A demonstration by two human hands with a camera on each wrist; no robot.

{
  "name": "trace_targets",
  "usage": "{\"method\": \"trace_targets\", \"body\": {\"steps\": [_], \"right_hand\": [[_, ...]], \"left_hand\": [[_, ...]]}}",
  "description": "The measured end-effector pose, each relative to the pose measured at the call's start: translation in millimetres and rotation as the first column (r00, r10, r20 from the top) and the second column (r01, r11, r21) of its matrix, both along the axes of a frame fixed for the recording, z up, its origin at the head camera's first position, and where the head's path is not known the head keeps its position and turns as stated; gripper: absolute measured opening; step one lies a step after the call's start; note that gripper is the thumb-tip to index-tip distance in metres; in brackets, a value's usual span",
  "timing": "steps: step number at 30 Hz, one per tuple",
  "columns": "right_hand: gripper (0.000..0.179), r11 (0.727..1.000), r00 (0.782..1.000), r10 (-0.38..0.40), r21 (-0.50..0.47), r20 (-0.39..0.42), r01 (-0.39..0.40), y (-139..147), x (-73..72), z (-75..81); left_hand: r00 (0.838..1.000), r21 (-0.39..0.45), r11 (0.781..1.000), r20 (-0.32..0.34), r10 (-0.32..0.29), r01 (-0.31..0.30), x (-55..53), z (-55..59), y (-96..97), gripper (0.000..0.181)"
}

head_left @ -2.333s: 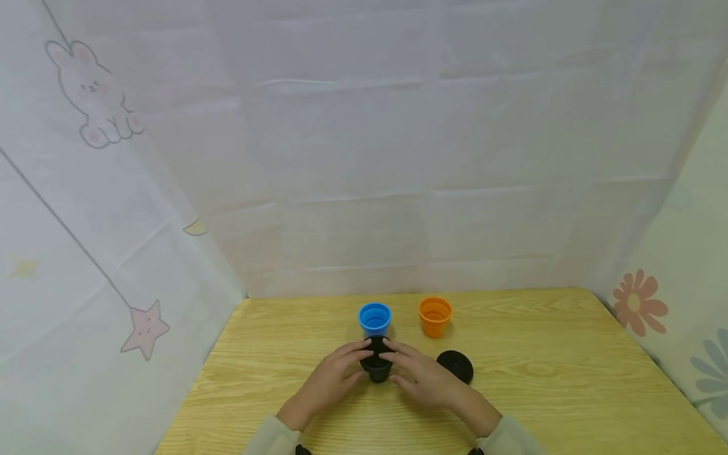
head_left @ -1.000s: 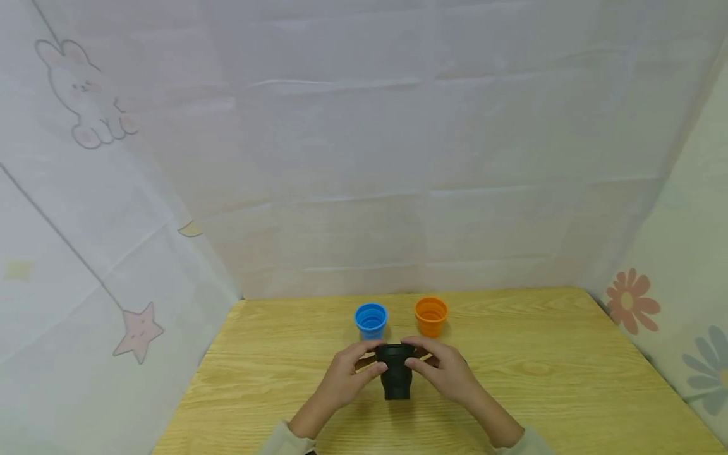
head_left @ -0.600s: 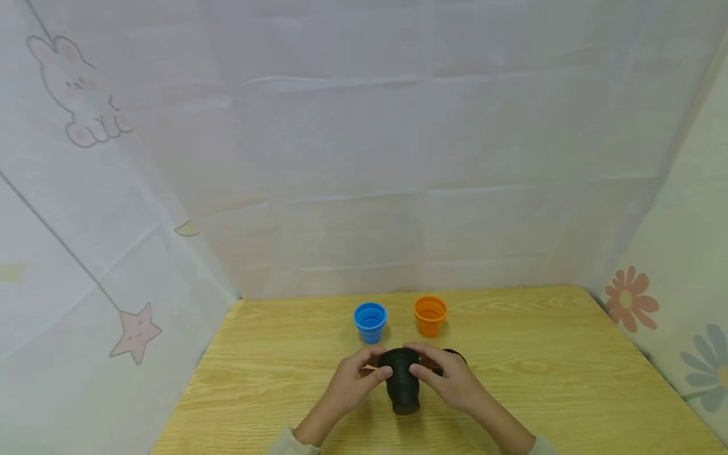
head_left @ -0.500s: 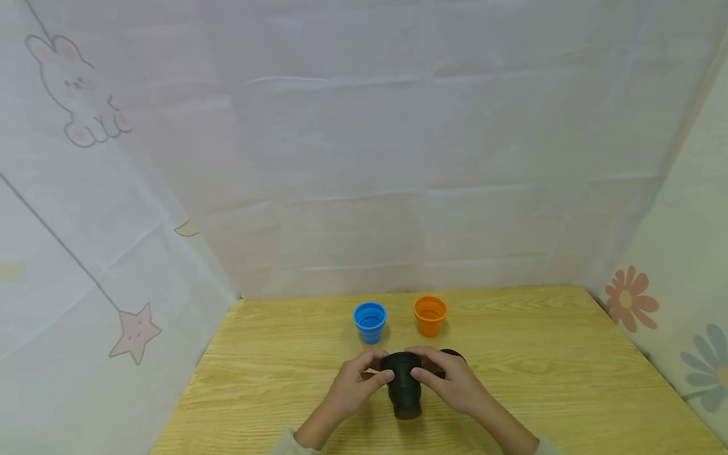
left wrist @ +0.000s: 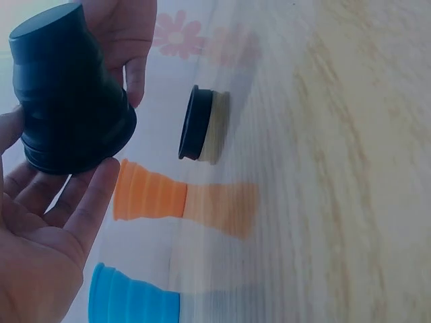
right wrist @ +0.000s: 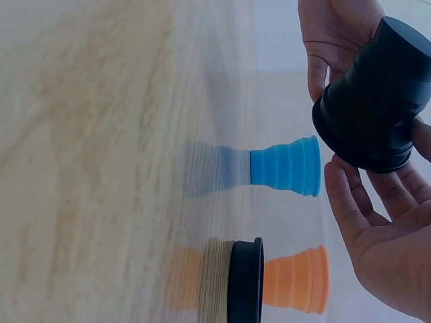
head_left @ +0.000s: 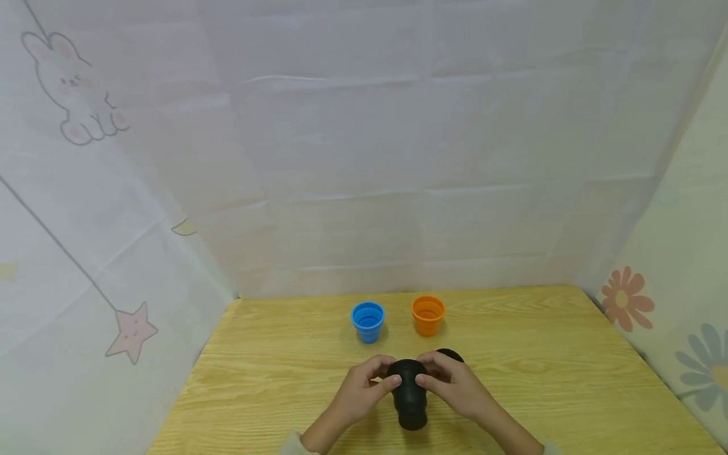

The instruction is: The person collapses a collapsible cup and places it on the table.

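Both hands hold a black ribbed collapsible cup [head_left: 411, 401] off the table, tilted with its base toward the person and its wide rim away. My left hand [head_left: 361, 395] grips the left side near the rim, thumb on the near wall; my right hand [head_left: 463, 392] does the same on the right. In the left wrist view the black cup [left wrist: 67, 94] shows fingers under its rim. The right wrist view shows the black cup [right wrist: 377, 101] between both hands. Its inside is hidden.
A blue cup [head_left: 368, 322] and an orange cup [head_left: 428, 316] stand upright farther back on the wooden table [head_left: 273, 354]. A flat round black piece [left wrist: 196, 124], like a collapsed cup, lies beyond the right hand. A printed cloth [head_left: 341, 189] hangs behind.
The black cup has gone from upright in front of the blue cup to lifted and tilted, nearer the person and slightly right. Both hands now grip it near the rim.
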State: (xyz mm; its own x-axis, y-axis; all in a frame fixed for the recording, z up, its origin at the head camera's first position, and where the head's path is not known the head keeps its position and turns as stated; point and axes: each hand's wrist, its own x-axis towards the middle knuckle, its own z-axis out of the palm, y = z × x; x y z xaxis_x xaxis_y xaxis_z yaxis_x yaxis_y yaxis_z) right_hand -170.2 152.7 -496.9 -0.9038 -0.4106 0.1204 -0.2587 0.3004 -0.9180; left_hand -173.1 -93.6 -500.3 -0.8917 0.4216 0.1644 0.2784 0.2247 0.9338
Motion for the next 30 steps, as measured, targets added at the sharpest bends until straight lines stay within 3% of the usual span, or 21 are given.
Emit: {"method": "trace_targets", "body": {"steps": [9,21,30], "right_hand": [[0.029,1.000,1.000,-0.009,0.008,0.022,0.009,1.0,3.2,3.0],[0.028,0.999,1.000,-0.016,0.032,0.001,0.016,0.7,4.4,3.0],[0.026,1.000,1.000,-0.015,0.021,-0.007,0.015,-0.1,5.2,1.9]], "left_hand": [[1.000,-0.020,1.000,-0.010,-0.018,0.017,-0.5,-1.7,1.3,0.025],[0.999,-0.022,1.000,0.054,0.004,-0.003,0.3,0.2,2.5,0.023],[0.999,-0.028,1.000,0.035,0.007,-0.006,1.2,3.0,4.6,0.021]]}}
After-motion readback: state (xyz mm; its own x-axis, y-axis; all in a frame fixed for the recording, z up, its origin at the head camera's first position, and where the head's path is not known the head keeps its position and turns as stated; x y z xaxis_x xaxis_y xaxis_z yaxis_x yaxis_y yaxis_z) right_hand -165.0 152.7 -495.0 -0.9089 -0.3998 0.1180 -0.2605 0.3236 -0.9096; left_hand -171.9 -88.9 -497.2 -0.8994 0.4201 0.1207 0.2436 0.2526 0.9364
